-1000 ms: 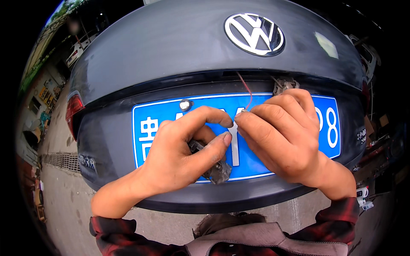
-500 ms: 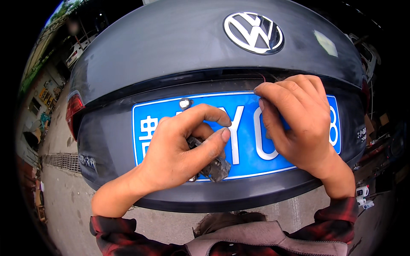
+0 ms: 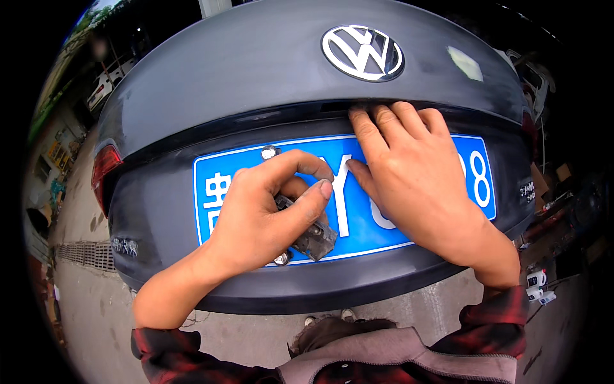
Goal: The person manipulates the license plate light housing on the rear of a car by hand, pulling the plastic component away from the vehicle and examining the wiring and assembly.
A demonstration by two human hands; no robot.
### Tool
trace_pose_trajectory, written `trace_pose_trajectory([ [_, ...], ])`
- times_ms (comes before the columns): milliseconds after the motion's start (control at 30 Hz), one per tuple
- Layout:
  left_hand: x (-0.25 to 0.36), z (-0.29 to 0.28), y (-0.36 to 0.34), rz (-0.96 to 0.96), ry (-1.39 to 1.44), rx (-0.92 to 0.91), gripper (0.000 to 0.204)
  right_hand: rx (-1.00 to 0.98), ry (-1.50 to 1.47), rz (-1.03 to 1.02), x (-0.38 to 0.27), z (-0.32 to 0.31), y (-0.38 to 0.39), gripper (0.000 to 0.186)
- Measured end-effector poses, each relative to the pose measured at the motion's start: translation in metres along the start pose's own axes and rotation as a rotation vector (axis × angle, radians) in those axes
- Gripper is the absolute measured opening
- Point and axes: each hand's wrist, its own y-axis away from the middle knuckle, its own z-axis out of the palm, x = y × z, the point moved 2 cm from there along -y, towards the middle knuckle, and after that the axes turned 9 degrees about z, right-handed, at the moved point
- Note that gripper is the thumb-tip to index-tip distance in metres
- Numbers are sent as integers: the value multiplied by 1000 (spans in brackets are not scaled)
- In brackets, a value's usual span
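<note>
My left hand (image 3: 259,217) is closed round a grimy dark plastic part (image 3: 310,233) in front of the blue licence plate (image 3: 428,232). My right hand (image 3: 409,176) reaches up to the dark slot (image 3: 332,110) beneath the trunk lid's lower edge, fingers extended and bent at the tips, thumb apart over the plate. Those fingertips are partly hidden in the recess, and anything under them cannot be made out. Both hands are at the rear of a dark grey car (image 3: 230,57) with a round chrome emblem (image 3: 362,53). A bolt (image 3: 268,152) sits on the plate's upper left.
A red tail light (image 3: 107,166) is at the left. A drain grate (image 3: 83,255) runs across the concrete ground (image 3: 89,307). A white car (image 3: 101,86) stands behind at upper left, cluttered shelving along the left wall. White containers (image 3: 536,280) lie at lower right.
My right hand has moved up from the middle of the plate into the slot. The red wire seen earlier is now out of sight. The left hand still holds the part; the view has shifted slightly.
</note>
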Motion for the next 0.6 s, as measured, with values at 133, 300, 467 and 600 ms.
trace_pose_trajectory([
  [133,-4,-1,3,14,43,42,21,-162,91,60,-14,10,-6,52],
  [300,-4,-2,7,39,87,86,19,-162,110,45,-17,16,-13,50],
  [467,-3,-3,8,38,82,83,19,-130,153,97,-21,26,-18,45],
  [600,-4,-3,9,56,81,90,18,-62,229,150,-23,22,-15,44],
])
